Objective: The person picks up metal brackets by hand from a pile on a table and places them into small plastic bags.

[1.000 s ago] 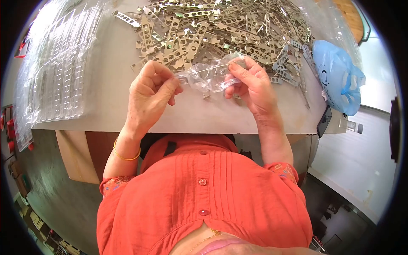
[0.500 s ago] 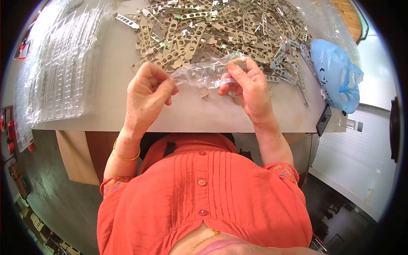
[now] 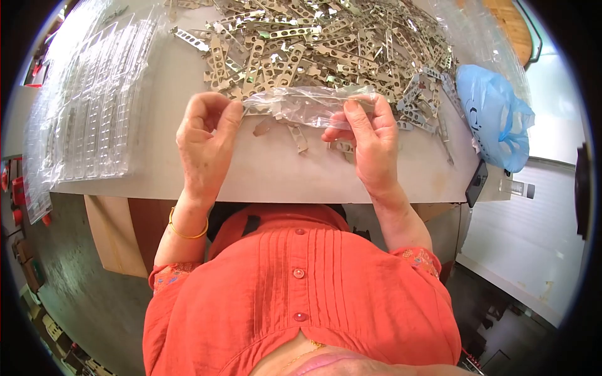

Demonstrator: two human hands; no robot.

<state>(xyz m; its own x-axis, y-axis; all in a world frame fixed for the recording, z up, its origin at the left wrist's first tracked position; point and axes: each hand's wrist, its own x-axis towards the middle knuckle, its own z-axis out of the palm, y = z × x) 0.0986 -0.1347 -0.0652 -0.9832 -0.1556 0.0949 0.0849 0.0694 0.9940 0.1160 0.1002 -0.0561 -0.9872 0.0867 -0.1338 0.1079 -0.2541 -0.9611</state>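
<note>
A clear plastic bag point(image 3: 298, 106) is stretched sideways between my two hands, above the front of the table. My left hand point(image 3: 207, 135) pinches its left end between thumb and forefinger. At the other end my right hand point(image 3: 373, 135) grips the plastic, with the thumb on top and the fingers curled beneath. Just beyond the bag lies a broad heap of flat metal strips point(image 3: 288, 62) with rows of holes. Below the bag, a loose metal strip point(image 3: 298, 139) rests on the table, seen partly behind the plastic.
Clear plastic trays point(image 3: 94, 106) are stacked at the left of the table point(image 3: 269, 178). On the right sit a blue plastic bag point(image 3: 492, 116), a dark phone point(image 3: 477, 183) at the edge and a small clear bottle point(image 3: 522, 188). More clear plastic sheeting point(image 3: 489, 44) lies at the back right.
The clear bag is now pulled straighter and longer between my hands. My left hand has shifted slightly left, and more of the loose strips below the bag shows.
</note>
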